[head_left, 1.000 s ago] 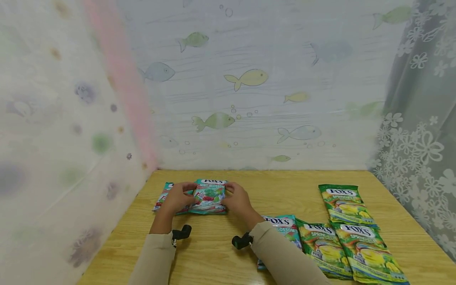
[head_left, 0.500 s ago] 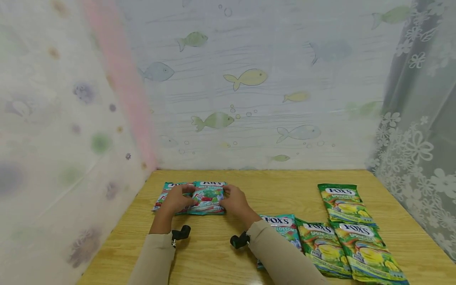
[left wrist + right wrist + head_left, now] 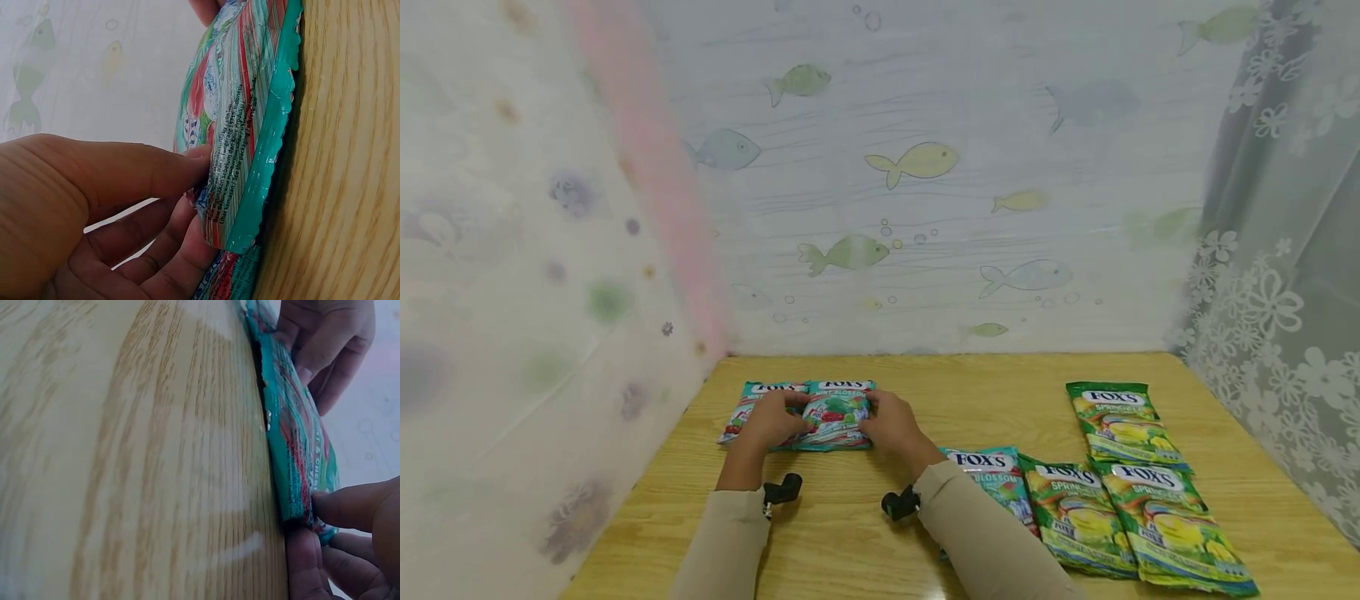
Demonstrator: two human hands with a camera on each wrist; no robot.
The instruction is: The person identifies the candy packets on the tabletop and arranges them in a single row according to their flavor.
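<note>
Both hands hold a teal Fox's Mint Blossom candy bag [image 3: 837, 414] by its sides, near the back left of the table. My left hand [image 3: 775, 419] pinches its left edge; in the left wrist view the thumb lies on the printed face and the other fingers reach behind the edge. On the opposite edge, my right hand [image 3: 892, 423] pinches with thumb and fingers, seen close in the right wrist view. The bag lies low at the wood surface. Directly left is a second Mint Blossom bag [image 3: 747, 410], partly hidden by my left hand.
A third Mint Blossom bag [image 3: 992, 475] lies on the table [image 3: 842, 533], partly under my right sleeve [image 3: 981, 533]. Beside it are green Fox's bags [image 3: 1082, 521], [image 3: 1176, 529] and a further green bag [image 3: 1123, 425] behind. A fish-patterned curtain [image 3: 955, 208] hangs at the back edge.
The held bag has settled slightly lower and a little left, closer against the second Mint Blossom bag. My right hand has shifted left with it; both hands keep their hold.
</note>
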